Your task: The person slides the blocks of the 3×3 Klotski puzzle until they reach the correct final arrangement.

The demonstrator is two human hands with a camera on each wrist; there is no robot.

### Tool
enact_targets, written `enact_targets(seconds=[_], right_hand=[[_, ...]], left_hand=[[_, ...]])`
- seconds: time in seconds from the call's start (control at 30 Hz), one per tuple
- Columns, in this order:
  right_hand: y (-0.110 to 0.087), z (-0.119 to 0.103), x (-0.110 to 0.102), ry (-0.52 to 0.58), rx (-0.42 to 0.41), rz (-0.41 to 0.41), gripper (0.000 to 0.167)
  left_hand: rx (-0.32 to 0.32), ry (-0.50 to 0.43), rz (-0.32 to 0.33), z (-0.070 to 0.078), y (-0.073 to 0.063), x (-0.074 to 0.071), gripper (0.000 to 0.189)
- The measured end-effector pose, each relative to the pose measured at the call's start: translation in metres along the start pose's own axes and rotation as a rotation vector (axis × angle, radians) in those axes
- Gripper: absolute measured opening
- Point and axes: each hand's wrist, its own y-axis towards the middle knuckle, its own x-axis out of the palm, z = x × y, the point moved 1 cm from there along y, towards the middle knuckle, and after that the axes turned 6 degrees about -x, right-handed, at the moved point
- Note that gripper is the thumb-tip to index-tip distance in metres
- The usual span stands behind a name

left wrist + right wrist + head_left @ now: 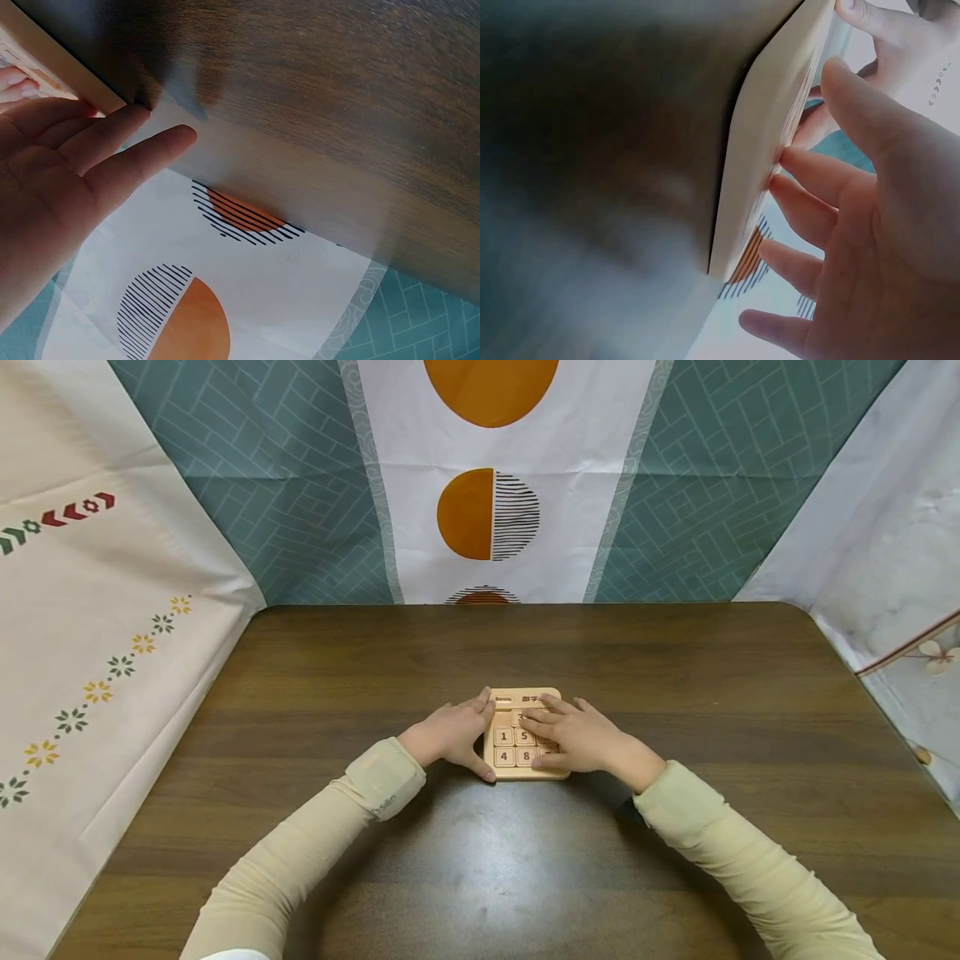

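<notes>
A wooden sliding number puzzle [525,774] lies flat on the table, with tiles 1, 5, 4 and 8 readable and a 3 partly covered. Along its left edge rests my left hand [459,733], thumb at the near left corner and the other fingers at the far left corner. In the left wrist view its fingers [142,159] reach out nearly straight past the frame. My right hand [585,737] spreads over the right side of the puzzle, hiding the tiles there. The right wrist view shows its fingertips [789,154] right at the tiled face, the thumb held apart.
The brown wooden table [360,652] extends around the puzzle on all sides. Behind it hangs a teal and white curtain [405,468] with orange circles. A cream cloth [67,635] with small flowers borders the left, a pale cloth [892,510] the right.
</notes>
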Motion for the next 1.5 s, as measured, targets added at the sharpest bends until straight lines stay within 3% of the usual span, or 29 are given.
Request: enact_targets(seconds=[0.23,0.6,1.23,1.5], right_hand=[[-0.007,0.002,-0.001,0.01,0.001,0.007,0.065],[-0.002,-0.019,-0.001,-0.011,-0.136,0.035,0.066],[0.019,-0.009,-0.006,-0.016,-0.05,-0.059,0.072],[0.005,-0.014,-0.005,-0.004,-0.096,-0.009,0.071]], left_hand=[[0.002,0.01,0.004,-0.001,0.0,0.0,0.119],[0.01,0.01,0.012,0.0,-0.001,-0.002,0.118],[0.014,0.013,0.006,0.001,-0.001,-0.001,0.118],[0.007,0.02,0.008,0.0,0.0,0.0,0.118]])
